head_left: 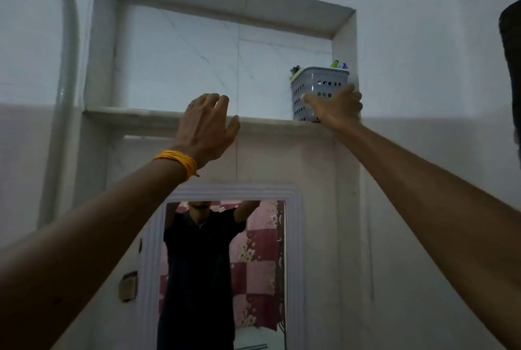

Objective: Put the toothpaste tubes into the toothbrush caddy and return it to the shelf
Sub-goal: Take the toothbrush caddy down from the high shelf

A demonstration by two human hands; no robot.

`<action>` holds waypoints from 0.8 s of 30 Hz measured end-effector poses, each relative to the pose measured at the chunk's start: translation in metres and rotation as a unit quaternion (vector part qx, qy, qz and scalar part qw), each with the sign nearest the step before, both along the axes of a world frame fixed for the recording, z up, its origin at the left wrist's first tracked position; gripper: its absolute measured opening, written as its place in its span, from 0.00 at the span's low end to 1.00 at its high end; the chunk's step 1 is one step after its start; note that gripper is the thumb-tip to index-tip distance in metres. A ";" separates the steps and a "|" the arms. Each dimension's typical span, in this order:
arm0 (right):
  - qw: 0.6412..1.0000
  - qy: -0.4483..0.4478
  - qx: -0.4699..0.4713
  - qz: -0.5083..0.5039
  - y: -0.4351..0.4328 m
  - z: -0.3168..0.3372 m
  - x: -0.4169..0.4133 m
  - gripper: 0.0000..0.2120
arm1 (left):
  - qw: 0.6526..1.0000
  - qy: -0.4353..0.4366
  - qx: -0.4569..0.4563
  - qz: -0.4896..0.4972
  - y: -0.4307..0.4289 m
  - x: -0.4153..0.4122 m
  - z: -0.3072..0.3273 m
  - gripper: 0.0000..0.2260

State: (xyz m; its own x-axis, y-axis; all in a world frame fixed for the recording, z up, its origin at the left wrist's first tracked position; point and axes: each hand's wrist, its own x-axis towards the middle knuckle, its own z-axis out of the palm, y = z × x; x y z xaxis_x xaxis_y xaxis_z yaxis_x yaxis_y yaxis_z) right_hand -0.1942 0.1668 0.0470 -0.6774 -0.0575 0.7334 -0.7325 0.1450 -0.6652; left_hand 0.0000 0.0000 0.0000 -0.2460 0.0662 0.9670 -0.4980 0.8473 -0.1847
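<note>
A grey perforated toothbrush caddy [315,87] stands on the marble shelf [135,114] of a wall niche, in its far right corner. Coloured tips of brushes or tubes poke above its rim; I cannot tell which. My right hand [337,106] wraps around the caddy's lower right side, thumb across its front. My left hand [207,127], with a yellow wristband, is raised in front of the shelf edge, fingers spread, holding nothing. No toothpaste tube lies outside the caddy in view.
The niche [225,48] is tiled in white marble with a deep frame. A white pipe [66,68] runs down the wall at left. Below the shelf hangs a white-framed mirror [225,270] reflecting a person in a dark shirt. A dark object [511,68] edges the right.
</note>
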 end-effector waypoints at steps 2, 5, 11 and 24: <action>1.000 -0.001 -0.010 -0.007 -0.008 0.008 -0.007 0.54 | 0.999 -0.011 0.013 0.030 -0.016 -0.009 0.009 0.20; 0.999 -0.019 -0.026 0.003 -0.024 0.021 -0.028 0.56 | 0.994 -0.027 0.015 0.107 -0.030 -0.022 0.011 0.22; 0.996 -0.056 -0.074 -0.001 -0.042 0.035 -0.046 0.61 | 0.994 -0.020 0.008 0.105 -0.038 -0.027 0.009 0.23; 0.993 -0.010 -0.120 0.011 -0.014 0.032 -0.011 0.52 | 0.983 -0.072 0.087 0.144 -0.020 -0.021 0.005 0.29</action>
